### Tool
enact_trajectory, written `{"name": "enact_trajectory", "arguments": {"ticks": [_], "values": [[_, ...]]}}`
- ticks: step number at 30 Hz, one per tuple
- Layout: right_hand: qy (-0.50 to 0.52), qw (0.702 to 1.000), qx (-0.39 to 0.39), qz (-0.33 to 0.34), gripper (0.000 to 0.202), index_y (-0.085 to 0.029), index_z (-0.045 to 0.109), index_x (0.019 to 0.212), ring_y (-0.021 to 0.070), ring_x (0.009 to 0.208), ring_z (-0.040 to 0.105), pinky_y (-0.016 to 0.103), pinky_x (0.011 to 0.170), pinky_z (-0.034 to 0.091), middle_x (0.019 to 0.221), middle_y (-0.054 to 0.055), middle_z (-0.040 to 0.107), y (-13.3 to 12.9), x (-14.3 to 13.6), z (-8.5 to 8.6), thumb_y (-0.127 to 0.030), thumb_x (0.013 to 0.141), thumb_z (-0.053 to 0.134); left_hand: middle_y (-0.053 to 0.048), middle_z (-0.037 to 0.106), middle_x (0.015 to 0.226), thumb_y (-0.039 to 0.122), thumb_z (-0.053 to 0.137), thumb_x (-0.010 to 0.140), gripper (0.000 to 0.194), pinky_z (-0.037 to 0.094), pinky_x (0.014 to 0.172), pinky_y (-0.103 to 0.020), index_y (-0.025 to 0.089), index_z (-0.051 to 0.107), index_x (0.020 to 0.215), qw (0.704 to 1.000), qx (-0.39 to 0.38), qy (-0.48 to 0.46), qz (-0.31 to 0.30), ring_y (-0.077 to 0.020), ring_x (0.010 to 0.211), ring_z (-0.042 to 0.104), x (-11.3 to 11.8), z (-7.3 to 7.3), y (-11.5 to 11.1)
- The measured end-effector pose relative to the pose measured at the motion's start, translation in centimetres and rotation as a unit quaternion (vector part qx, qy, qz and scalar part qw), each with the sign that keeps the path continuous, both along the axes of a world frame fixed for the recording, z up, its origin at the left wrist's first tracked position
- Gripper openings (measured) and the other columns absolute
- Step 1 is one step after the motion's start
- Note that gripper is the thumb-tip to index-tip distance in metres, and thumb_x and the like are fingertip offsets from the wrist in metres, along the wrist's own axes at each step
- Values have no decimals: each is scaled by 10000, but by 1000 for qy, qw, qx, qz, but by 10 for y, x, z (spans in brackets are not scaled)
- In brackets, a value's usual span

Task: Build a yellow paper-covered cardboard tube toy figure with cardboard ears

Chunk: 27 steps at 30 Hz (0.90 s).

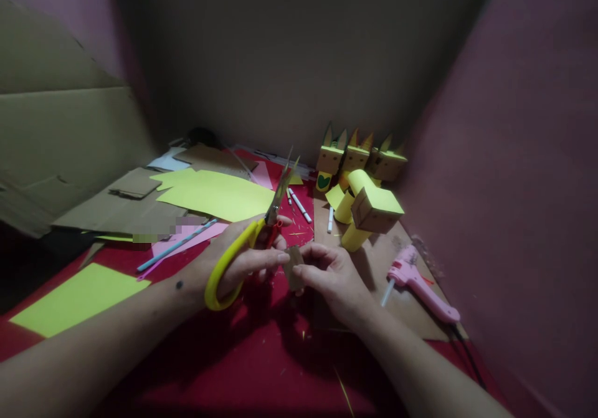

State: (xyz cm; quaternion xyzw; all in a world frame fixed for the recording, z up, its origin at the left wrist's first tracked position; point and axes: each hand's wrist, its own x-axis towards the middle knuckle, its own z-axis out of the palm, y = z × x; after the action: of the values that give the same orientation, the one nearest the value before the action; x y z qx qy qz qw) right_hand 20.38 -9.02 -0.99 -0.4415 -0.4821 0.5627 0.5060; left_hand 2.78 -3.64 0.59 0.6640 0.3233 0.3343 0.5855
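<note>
My left hand is closed round yellow-handled scissors, whose blades point up and away, slightly parted. Its thumb and fingertips also touch the left edge of a small brown cardboard piece. From the right, my right hand pinches the same piece between thumb and fingers. Something small and red shows behind the left fingers; I cannot make out what it is. Both hands are held over the red tabletop.
A pink glue gun lies on a cardboard sheet at the right. Beyond it stand a yellow-topped box figure and several eared figures. Yellow paper, cardboard and a blue straw are at the left.
</note>
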Motion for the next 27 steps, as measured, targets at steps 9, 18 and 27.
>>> {"name": "enact_trajectory", "arguments": {"ticks": [9, 18, 27], "values": [[80, 996, -17, -42, 192, -198, 621, 765, 117, 489, 615, 231, 500, 500, 621, -28, 681, 7, 1, -11, -241, 645, 765, 29, 547, 571, 393, 716, 778, 265, 405, 496, -266, 180, 561, 761, 999, -9, 47, -5, -129, 499, 524, 1, -8, 1], [129, 990, -22, -49, 184, -195, 619, 753, 91, 361, 500, 193, 372, 404, 490, -58, 611, 11, 2, -13, -212, 639, 762, 39, 524, 556, 400, 735, 750, 287, 372, 460, -240, 168, 567, 730, 999, -23, 19, 13, -96, 466, 478, 2, -4, 0], [164, 983, 5, -80, 253, -176, 684, 777, 68, 437, 528, 190, 441, 420, 627, -43, 666, 12, 1, -13, -145, 567, 823, 9, 609, 700, 334, 754, 753, 244, 468, 466, -260, 152, 640, 869, 996, -77, -42, 13, -123, 490, 568, 2, -24, 7]]}}
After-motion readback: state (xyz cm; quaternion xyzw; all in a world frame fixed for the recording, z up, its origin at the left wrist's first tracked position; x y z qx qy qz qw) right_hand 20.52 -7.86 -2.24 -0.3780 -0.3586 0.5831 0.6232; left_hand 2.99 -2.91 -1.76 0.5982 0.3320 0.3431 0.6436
